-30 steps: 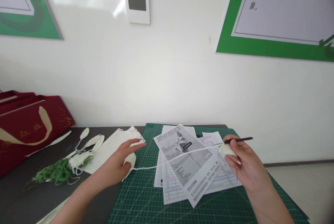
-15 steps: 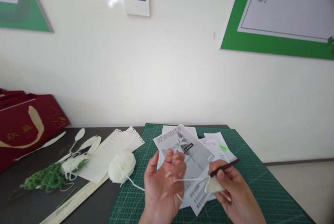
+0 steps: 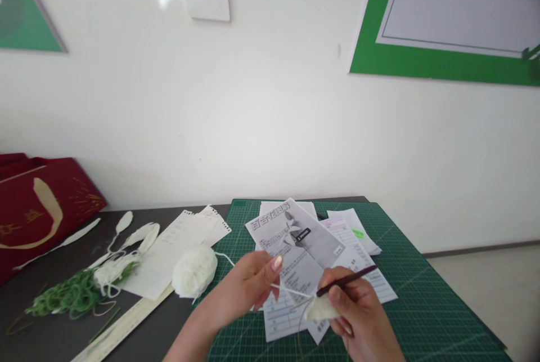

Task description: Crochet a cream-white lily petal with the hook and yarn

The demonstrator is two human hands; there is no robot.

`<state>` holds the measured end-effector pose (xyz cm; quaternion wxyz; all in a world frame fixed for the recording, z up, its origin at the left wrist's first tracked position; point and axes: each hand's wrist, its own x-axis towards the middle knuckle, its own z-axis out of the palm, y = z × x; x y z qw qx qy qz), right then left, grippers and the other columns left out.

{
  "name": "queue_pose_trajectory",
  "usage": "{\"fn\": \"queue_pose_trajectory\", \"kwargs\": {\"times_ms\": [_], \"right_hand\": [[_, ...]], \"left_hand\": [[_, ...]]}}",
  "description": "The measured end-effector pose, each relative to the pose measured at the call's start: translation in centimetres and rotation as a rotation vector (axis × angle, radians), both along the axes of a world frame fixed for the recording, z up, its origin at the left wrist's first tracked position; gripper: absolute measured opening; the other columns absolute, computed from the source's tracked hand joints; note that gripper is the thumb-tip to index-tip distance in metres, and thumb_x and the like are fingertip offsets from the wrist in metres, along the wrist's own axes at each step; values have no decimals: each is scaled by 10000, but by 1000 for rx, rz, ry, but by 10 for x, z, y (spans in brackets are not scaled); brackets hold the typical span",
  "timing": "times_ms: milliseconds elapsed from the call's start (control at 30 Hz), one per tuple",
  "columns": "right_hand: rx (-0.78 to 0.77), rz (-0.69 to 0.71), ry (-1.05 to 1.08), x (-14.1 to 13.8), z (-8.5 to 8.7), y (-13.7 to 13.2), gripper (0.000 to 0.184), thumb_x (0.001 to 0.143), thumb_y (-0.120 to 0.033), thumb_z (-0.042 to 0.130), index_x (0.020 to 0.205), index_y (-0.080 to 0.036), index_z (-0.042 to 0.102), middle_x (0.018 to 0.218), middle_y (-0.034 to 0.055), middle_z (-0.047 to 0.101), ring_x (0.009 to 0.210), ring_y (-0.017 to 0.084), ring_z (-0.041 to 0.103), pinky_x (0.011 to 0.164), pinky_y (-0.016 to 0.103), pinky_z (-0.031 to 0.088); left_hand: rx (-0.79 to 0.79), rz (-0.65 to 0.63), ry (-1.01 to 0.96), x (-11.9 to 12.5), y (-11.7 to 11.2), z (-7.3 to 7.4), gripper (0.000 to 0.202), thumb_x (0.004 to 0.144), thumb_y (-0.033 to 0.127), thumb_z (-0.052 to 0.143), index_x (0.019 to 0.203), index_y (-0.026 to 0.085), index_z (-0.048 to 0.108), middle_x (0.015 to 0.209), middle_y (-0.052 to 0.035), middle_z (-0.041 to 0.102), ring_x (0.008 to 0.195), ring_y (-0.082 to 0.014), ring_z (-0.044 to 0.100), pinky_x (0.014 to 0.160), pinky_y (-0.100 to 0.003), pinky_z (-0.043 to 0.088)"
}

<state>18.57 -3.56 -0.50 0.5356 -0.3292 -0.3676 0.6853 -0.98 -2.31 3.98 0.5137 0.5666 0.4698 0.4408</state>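
My right hand [image 3: 356, 308] is closed round a dark crochet hook [image 3: 348, 279] and pinches a small cream crocheted piece [image 3: 320, 308] below it. My left hand [image 3: 248, 286] sits just left of it with fingers curled, pinching the cream yarn strand [image 3: 291, 290] that runs to the piece. The same strand trails back to a cream yarn ball [image 3: 194, 270] lying on the table edge of the green cutting mat [image 3: 422, 317]. Printed instruction sheets [image 3: 295, 238] lie under both hands.
A tangle of green and cream yarn [image 3: 76, 291] and cream crocheted petals [image 3: 135, 235] lie on the dark table at left, beside a lined paper [image 3: 169, 255] and a red gift bag [image 3: 37, 210]. A white wall with green-framed posters stands behind.
My left hand left the yarn ball, crossed to the right hand and turned from an open palm to a pinch on the strand. My right hand came down and nearer with hook and piece.
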Motion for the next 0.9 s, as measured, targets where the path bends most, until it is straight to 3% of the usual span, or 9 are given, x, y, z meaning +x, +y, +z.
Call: {"fn": "queue_pose_trajectory", "kwargs": {"times_ms": [100,133,233,333,433,567,700,800,900], "right_hand": [[-8,3,22,-5,-8,2,265,663,-424,806,720,-182,713,483,-50,475,363,15,235,355,172,165],[-5,-1,21,-7,-10,2,269,663,-428,805,718,-181,713,483,-50,471,363,17,238,355,174,164],[25,-54,-11,-12,-14,2,279,660,-436,800,723,-178,717,495,-38,491,366,23,255,359,182,164],[57,-156,-52,-17,-16,1,274,668,-434,792,742,-179,724,465,-46,466,373,27,256,373,187,156],[33,-248,-68,-22,-19,-2,272,658,-435,797,744,-186,728,454,-56,430,389,32,238,389,196,144],[4,-270,-54,-32,-22,-3,275,659,-451,795,760,-201,737,472,-55,431,399,36,224,386,192,149],[39,-275,8,-38,-21,4,239,662,-417,801,728,-193,746,609,7,604,520,108,485,487,225,391],[-134,-221,122,-37,-19,14,206,614,-352,847,738,-210,763,723,35,712,692,172,624,667,269,487],[-290,-99,194,-33,-21,28,235,581,-286,874,776,-203,771,666,28,727,636,150,640,625,241,493]], "left_hand": [[-138,-138,-301,4,-2,-15,680,680,739,523,273,204,420,559,-79,549,594,-225,560,638,-384,463],[-168,-136,-391,9,-4,-19,672,680,753,499,308,194,478,650,-81,568,626,-215,560,644,-375,463],[-241,-112,-610,23,-12,-29,514,673,680,592,888,246,764,859,-72,596,772,-205,571,684,-323,452],[-352,-98,-805,32,-18,-31,604,621,406,796,1194,266,666,957,-70,601,806,-194,562,682,-298,439],[-290,7,-722,39,-21,-32,648,592,199,845,1201,313,656,919,-38,637,781,-165,576,704,-280,429],[-229,164,-678,47,-19,-39,648,621,202,832,1230,303,636,768,-8,643,719,-156,583,716,-291,441],[-248,234,-645,46,-12,-48,781,602,219,836,1326,267,549,701,5,638,689,-175,598,707,-311,462],[-247,259,-601,41,-4,-55,809,567,205,848,1320,242,556,641,21,625,626,-153,583,647,-281,455],[-274,242,-557,34,5,-59,817,580,184,834,1340,202,533,604,34,605,592,-139,566,613,-266,439]]}}
